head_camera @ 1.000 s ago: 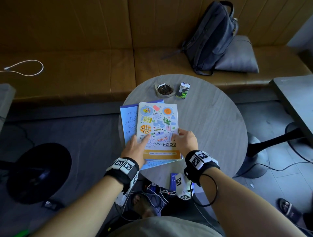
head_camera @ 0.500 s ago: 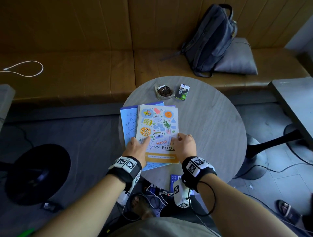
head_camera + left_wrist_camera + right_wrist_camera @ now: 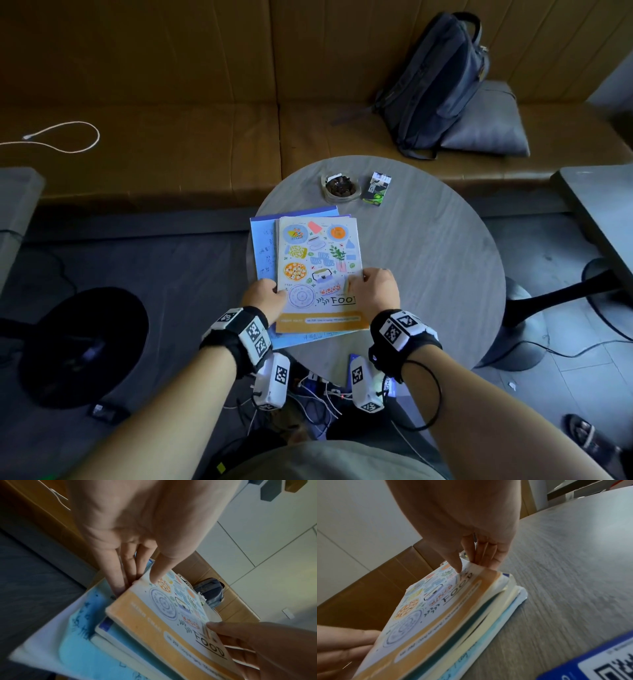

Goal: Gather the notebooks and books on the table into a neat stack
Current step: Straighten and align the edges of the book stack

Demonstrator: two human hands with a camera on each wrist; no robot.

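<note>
A notebook with food drawings, the word FOOD and an orange band (image 3: 318, 260) tops a pile on the round grey table (image 3: 428, 274). Blue notebooks (image 3: 262, 246) stick out beneath it on the left and near side. My left hand (image 3: 277, 290) grips the FOOD notebook's left edge, thumb on the cover (image 3: 137, 584). My right hand (image 3: 358, 284) pinches its right edge, which curls up between thumb and fingers (image 3: 474, 566). The wrist views show the pile's layers (image 3: 505, 615) slightly fanned, and the light blue notebook (image 3: 77, 635) lowest.
A glass dish with dark contents (image 3: 340, 187) and a small pack (image 3: 376, 189) sit at the table's far side. A blue card with a code (image 3: 599, 662) lies near the front edge. A backpack (image 3: 442, 85) leans on the bench; a black stool (image 3: 82, 346) stands left.
The FOOD notebook has swung from tilted to straighter on the pile and shifted slightly left. Both hands have slid from its cover to its side edges.
</note>
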